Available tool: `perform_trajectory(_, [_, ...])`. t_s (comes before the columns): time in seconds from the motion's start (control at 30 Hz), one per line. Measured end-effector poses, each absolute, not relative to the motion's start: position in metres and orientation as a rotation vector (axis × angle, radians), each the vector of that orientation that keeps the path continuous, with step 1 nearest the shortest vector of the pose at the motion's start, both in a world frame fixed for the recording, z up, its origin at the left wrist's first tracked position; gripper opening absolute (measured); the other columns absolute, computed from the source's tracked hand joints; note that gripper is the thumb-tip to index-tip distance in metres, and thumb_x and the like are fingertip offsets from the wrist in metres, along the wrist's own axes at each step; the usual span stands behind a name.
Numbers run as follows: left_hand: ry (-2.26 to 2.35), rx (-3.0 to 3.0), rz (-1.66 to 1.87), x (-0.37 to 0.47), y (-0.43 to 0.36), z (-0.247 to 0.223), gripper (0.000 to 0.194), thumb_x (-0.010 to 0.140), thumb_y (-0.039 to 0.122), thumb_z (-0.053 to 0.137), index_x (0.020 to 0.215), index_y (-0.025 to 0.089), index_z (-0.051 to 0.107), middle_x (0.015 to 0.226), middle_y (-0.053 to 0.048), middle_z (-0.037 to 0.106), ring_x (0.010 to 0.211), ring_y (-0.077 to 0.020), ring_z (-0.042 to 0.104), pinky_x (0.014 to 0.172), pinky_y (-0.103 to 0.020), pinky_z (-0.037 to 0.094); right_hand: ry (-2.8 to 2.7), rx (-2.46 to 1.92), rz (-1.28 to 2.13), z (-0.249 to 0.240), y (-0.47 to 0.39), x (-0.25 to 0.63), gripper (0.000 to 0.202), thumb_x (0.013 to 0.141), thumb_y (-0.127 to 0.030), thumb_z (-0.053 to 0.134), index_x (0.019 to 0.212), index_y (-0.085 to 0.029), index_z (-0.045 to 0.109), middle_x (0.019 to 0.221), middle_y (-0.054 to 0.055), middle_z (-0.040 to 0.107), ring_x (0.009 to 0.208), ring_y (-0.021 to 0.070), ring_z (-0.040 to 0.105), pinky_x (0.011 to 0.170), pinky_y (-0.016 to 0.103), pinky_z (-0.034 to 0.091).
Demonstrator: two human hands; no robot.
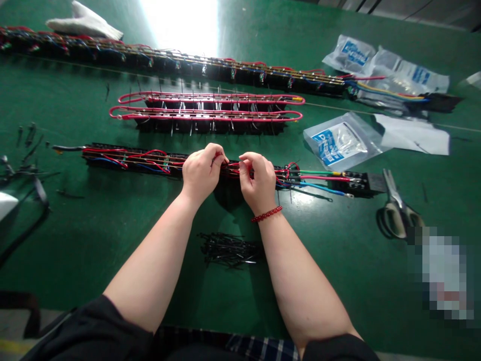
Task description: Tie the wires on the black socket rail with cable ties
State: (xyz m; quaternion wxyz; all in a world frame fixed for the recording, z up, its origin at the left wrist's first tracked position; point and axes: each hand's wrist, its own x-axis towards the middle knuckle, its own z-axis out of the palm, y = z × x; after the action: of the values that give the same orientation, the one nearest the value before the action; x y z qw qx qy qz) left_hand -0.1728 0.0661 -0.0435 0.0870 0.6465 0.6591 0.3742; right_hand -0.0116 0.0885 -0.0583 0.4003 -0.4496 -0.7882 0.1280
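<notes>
A long black strip assembly (146, 161) with red, blue and yellowish wires lies across the table in front of me. My left hand (203, 169) is over its middle, thumb and fingers pinched at the wires. Just to the right, my right hand (258, 176) is also pinched, close above the same strip; a red bead bracelet (267, 214) circles that wrist. Whatever is between the fingertips of either hand is too small to make out. Green, red and blue leads (323, 189) run from the strip's right end toward a black block (363, 183). A pile of black cable ties (231, 249) lies between my forearms.
Two shorter assemblies with thick red cable loops (210, 114) lie beyond the strip. Farther back are a longer wired strip (180, 62) and a white glove (84, 22). Scissors (399, 210), plastic bags (340, 140) and white paper (413, 134) are at right. Loose black scraps (28, 170) lie left.
</notes>
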Motion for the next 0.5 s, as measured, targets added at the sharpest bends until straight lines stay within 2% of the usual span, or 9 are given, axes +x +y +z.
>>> perform_trajectory(0.13, [1.975,1.918,1.130,-0.1726,0.0666,-0.0455,0.012,0.098,0.026,0.048,0.094,0.024,0.059,0.087,0.001,0.075,0.085,-0.0168,0.069,0.081,-0.030,0.050,-1.994,-1.134,0.313,-0.0582,0.0888,-0.0121,0.015,0.097,-0.021,0.050,0.106,-0.026,0.059,0.086,0.002,0.067,0.081,0.0195,0.061,0.081,0.037,0.044])
perform_trajectory(0.33, [1.940,1.908,1.287,-0.1730,0.0671,-0.0489,0.009,0.091,0.027,0.059,0.099,0.022,0.059,0.094,-0.001,0.070,0.081,-0.0137,0.065,0.077,-0.028,0.050,-1.987,-1.118,0.316,-0.0577,0.0886,-0.0126,0.014,0.096,-0.020,0.050,0.106,-0.025,0.059,0.086,0.002,0.067,0.081,0.0196,0.060,0.081,0.037,0.043])
perform_trajectory(0.5, [1.974,2.013,1.212,-0.1734,0.0670,-0.0474,0.008,0.091,0.025,0.060,0.084,0.022,0.060,0.082,-0.001,0.067,0.077,-0.0154,0.062,0.075,-0.029,0.048,-1.993,-1.118,0.316,-0.0563,0.0881,-0.0125,0.015,0.095,-0.019,0.050,0.105,-0.025,0.059,0.085,0.002,0.067,0.080,0.0199,0.060,0.080,0.037,0.043])
